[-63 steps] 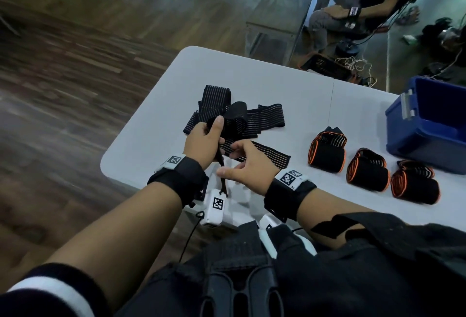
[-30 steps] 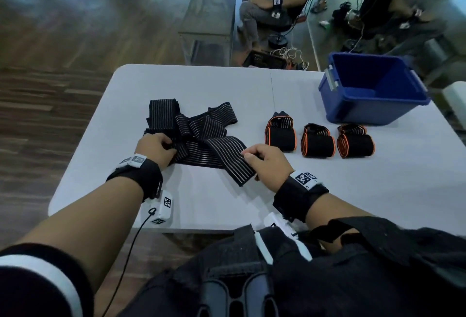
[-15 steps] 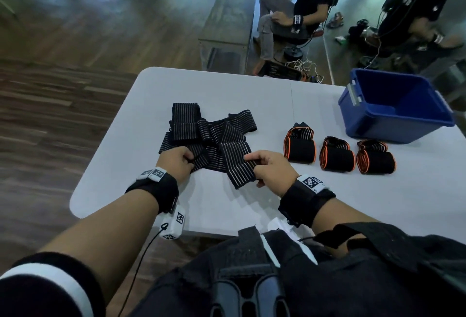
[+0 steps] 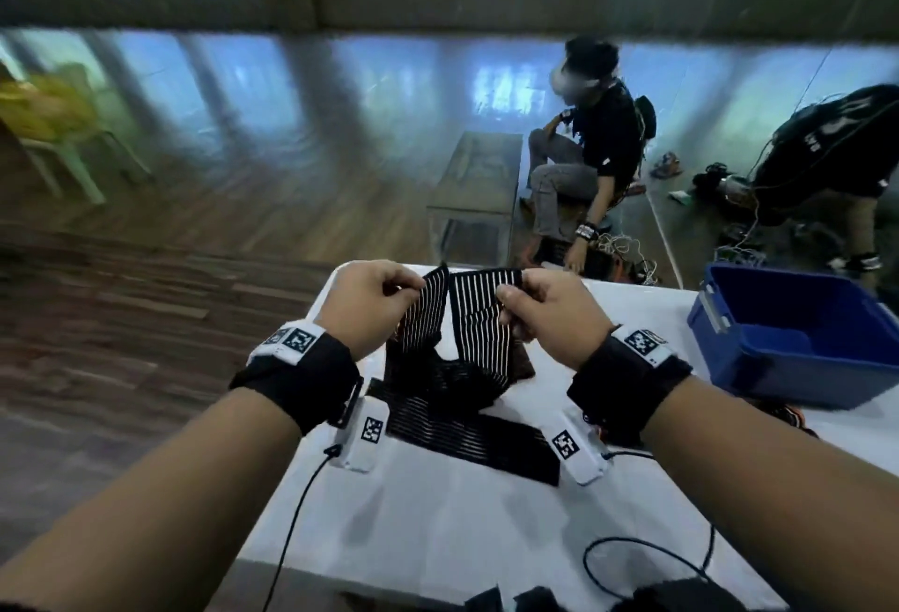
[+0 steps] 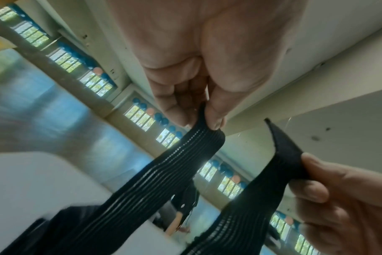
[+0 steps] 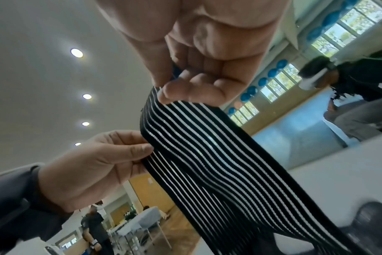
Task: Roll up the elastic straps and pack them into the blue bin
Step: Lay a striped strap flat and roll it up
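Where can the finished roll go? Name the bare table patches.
Bare table lies near the front edge, between the loose straps and a black cable. Another patch lies behind the straps, left of the blue bin. Crowded: under both hands.

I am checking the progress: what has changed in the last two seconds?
Both hands, left hand and right hand, have lifted one striped elastic strap off the white table and pinch its top end up in the air. The other straps still lie on the table; the blue bin stays at the right.
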Demonstrator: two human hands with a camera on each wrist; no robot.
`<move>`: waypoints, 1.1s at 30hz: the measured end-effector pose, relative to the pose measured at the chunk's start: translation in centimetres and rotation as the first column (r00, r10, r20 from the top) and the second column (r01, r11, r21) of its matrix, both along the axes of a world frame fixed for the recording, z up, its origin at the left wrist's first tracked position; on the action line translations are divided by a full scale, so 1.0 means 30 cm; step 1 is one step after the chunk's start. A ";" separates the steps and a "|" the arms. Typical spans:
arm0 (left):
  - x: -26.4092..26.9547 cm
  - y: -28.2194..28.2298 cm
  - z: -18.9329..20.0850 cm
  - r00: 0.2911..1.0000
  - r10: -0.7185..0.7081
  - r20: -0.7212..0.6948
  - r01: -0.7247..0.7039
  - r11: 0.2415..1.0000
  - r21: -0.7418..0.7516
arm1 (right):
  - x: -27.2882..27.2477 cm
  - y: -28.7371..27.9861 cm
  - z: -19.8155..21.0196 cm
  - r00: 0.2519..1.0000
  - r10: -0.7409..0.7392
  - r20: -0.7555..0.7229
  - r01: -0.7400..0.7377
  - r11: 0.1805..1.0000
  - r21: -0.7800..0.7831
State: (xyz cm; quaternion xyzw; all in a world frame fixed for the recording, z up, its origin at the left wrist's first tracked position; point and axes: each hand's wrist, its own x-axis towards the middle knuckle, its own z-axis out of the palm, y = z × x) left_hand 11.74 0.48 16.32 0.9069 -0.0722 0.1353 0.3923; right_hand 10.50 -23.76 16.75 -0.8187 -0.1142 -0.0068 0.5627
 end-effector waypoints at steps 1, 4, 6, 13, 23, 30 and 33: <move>0.025 -0.001 0.063 1.000 -0.011 0.026 0.012 1.000 -0.019 | 0.025 0.007 0.053 0.999 0.000 0.046 0.000 1.000 -0.002; 0.085 -0.010 0.244 0.997 -0.053 0.064 0.061 0.988 -0.139 | 0.088 0.027 0.211 0.990 0.012 0.142 -0.013 1.000 0.004; 0.109 -0.025 0.353 0.991 -0.094 0.093 0.108 0.981 -0.161 | 0.117 0.034 0.302 0.987 0.011 0.160 -0.014 1.000 0.019; 0.127 -0.123 0.591 0.960 -0.262 0.101 0.280 0.862 -0.422 | 0.147 0.012 0.475 0.969 -0.056 0.241 0.037 0.996 0.087; 0.080 -0.285 0.611 0.910 -0.355 0.213 0.412 0.821 -0.396 | 0.098 -0.097 0.498 0.956 -0.171 0.240 0.139 0.980 0.146; 0.104 -0.416 0.628 0.880 -0.394 0.267 0.473 0.785 -0.400 | 0.044 -0.187 0.530 0.924 -0.282 0.259 0.226 0.948 0.224; 0.102 -0.491 0.635 0.867 -0.379 0.322 0.490 0.766 -0.416 | 0.038 -0.252 0.517 0.866 -0.402 0.298 0.354 0.913 0.203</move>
